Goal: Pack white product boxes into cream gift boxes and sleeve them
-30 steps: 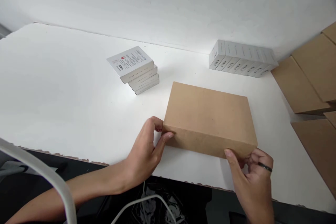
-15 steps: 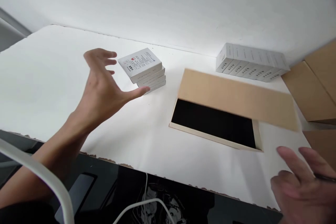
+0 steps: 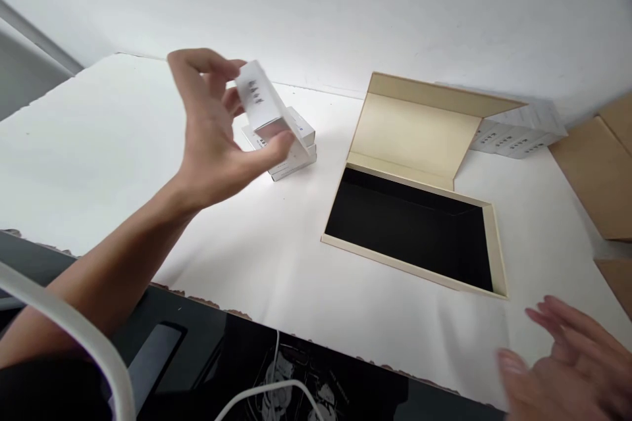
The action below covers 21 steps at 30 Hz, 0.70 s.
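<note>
Since the earlier frame the lid (image 3: 415, 125) of the kraft box (image 3: 409, 243) has swung fully upright; box flat on the counter (image 3: 99, 145). Left of it, the stack of white boxes (image 3: 299, 148). Above the stack the left hand (image 3: 212, 145) pinches one white box (image 3: 261, 105), tilted, thumb and fingertips only. The right hand (image 3: 557, 368) hovers spread and empty at the near counter edge. Risk: shallow pinch, tilted box; it may slip and knock the stack askew.
</note>
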{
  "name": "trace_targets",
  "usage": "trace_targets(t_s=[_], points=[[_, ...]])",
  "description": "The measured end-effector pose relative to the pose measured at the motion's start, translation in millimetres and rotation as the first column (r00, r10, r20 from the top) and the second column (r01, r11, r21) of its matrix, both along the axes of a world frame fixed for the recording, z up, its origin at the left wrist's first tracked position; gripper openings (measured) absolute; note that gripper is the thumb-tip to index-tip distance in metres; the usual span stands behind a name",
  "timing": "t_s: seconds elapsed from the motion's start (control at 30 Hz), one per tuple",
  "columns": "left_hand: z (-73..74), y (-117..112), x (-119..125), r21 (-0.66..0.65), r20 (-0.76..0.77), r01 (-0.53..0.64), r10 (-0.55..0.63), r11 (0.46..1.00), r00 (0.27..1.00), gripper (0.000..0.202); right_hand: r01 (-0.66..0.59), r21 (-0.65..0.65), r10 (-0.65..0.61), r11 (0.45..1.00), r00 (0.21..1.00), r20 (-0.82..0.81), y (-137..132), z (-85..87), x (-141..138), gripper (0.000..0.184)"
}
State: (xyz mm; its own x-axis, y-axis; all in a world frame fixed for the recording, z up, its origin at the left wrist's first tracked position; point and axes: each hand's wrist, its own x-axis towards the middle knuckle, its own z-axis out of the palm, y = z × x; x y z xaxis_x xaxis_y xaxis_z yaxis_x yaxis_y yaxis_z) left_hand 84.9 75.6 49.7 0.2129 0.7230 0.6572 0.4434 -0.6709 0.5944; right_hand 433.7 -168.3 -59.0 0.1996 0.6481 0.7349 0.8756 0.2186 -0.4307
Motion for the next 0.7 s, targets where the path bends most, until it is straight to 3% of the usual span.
trace_targets(t_s=[0.1,0.17,0.23,0.3,0.33,0.4,0.5,0.6,0.63,0.67,0.7], points=[[6.4,-7.3,35.0,0.007,-0.125,0.266,-0.264,0.964,0.957,0.046,-0.077,-0.169,0.107,0.983,0.978,0.18,10.3,3.8,-19.4,0.071],[12.2,-16.9,61.9,-0.083,-0.369,0.386,-0.388,0.919,0.844,0.046,-0.074,-0.263,0.142,0.962,0.958,0.249,18.2,2.8,-28.0,0.067],[18.2,-25.7,87.2,-0.184,-0.649,0.406,-0.421,0.895,0.634,0.052,-0.061,-0.262,0.134,0.963,0.953,0.273,23.8,0.3,-31.4,0.061],[22.7,-29.6,107.3,-0.327,-0.804,0.382,-0.467,0.864,0.368,0.053,-0.073,-0.239,0.142,0.968,0.948,0.285,26.2,-1.8,-30.9,0.06],[23.8,-29.3,114.7,-0.415,-0.821,0.35,-0.511,0.84,0.254,0.051,-0.08,-0.234,0.148,0.969,0.946,0.287,26.4,-2.4,-30.0,0.06],[23.6,-25.5,123.5,-0.58,-0.77,0.26,-0.624,0.772,0.132,0.052,-0.081,-0.228,0.148,0.97,0.944,0.295,26.1,-3.0,-28.1,0.059],[18.2,-19.8,123.7,-0.736,-0.652,0.126,-0.747,0.665,0.132,0.064,-0.08,-0.216,0.145,0.973,0.941,0.306,25.8,-3.8,-26.5,0.061],[11.5,-21.3,113.4,-0.777,-0.56,0.163,-0.786,0.608,0.262,0.068,-0.074,-0.205,0.137,0.976,0.94,0.311,26.2,-5.4,-25.9,0.064],[10.1,-22.8,108.0,-0.744,-0.541,0.224,-0.764,0.63,0.352,0.064,-0.073,-0.204,0.136,0.976,0.94,0.313,26.4,-5.9,-25.8,0.065],[9.2,-23.9,101.5,-0.667,-0.534,0.278,-0.704,0.691,0.468,0.057,-0.074,-0.202,0.136,0.977,0.939,0.316,26.5,-6.4,-25.9,0.066],[8.8,-24.0,93.6,-0.543,-0.536,0.286,-0.588,0.79,0.606,0.049,-0.075,-0.2,0.137,0.977,0.938,0.319,26.6,-6.7,-26.1,0.066]])
